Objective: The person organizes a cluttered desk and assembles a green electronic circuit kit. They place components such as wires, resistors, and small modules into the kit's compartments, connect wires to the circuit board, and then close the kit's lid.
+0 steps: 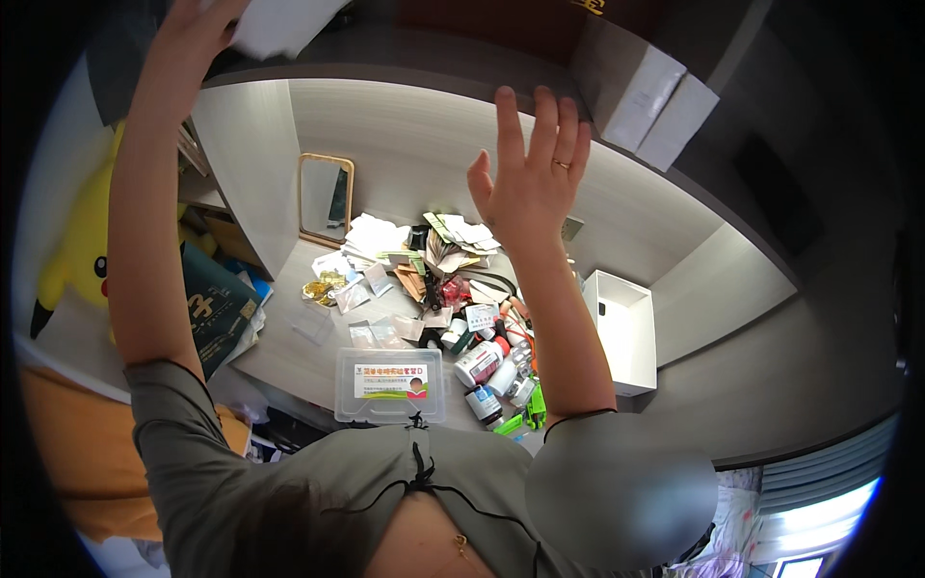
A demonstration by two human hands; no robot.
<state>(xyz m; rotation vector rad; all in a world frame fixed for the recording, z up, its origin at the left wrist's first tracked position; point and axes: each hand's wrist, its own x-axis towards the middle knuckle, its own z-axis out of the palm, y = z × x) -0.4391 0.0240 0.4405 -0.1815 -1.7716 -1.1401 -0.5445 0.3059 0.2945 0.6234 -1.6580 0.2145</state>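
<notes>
Below raised right hand [532, 183]: clear lidded box [389, 385], white-green label.

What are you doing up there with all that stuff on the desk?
A person stands at a messy desk with both arms raised. The left hand touches a white box up on the shelf. The right hand is open in the air, holding nothing. Below lie a clear plastic box, small bottles, papers and a mirror.
</notes>
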